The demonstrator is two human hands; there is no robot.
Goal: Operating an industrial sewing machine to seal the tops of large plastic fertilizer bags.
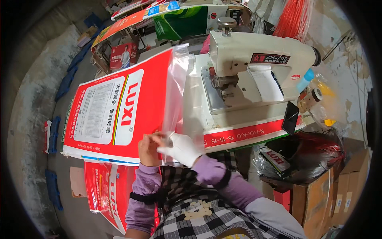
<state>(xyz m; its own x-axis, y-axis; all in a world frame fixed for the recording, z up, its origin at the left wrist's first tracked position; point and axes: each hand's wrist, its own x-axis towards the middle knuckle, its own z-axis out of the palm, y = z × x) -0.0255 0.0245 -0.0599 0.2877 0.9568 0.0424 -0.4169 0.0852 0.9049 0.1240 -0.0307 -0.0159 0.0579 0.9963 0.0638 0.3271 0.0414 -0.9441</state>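
Note:
My bare left hand (148, 149) and my right hand (181, 149), in a white glove, meet at the near right corner of a stack of red and white printed sacks (155, 99). The fingers of both hands are bent towards each other and slightly blurred. Whatever lies between the fingertips is too small or hidden to make out. Clear plastic liner (178, 79) sticks out along the stack's right edge and runs down beside my right hand. To the right stands a cream-coloured sewing machine (254, 51), apart from both hands.
A dark phone (291, 118) lies at the machine table's right edge. A pen (277, 83) and white paper rest on the machine. More red sacks (101, 189) hang below the stack at the left. A wooden-sided box (314, 195) stands at the lower right, below a thread spool (316, 95).

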